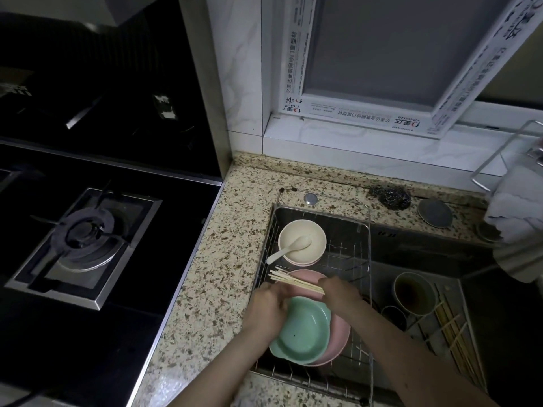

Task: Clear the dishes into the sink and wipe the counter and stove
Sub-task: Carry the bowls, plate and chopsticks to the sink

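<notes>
A wire rack (pixel 361 236) sits over the left of the sink. In it a cream bowl (pixel 302 240) with a white spoon (pixel 289 249) rests on a pink dish. Nearer me, a green bowl (pixel 304 330) lies on a pink plate (pixel 340 339). My left hand (pixel 269 306) grips the green bowl's left rim. My right hand (pixel 342 293) holds a bundle of wooden chopsticks (pixel 293 280) above a second pink dish (pixel 305 276). The speckled counter (pixel 223 274) and the dark gas stove (pixel 85 233) lie to the left.
In the sink's right part (pixel 470 292) are a dark-stained bowl (pixel 414 293), a small dark cup (pixel 395 317) and more chopsticks (pixel 454 330). A steel scourer (pixel 389 196) and a grey lid (pixel 435 212) sit behind the sink. A cloth (pixel 517 218) hangs on a rail at right.
</notes>
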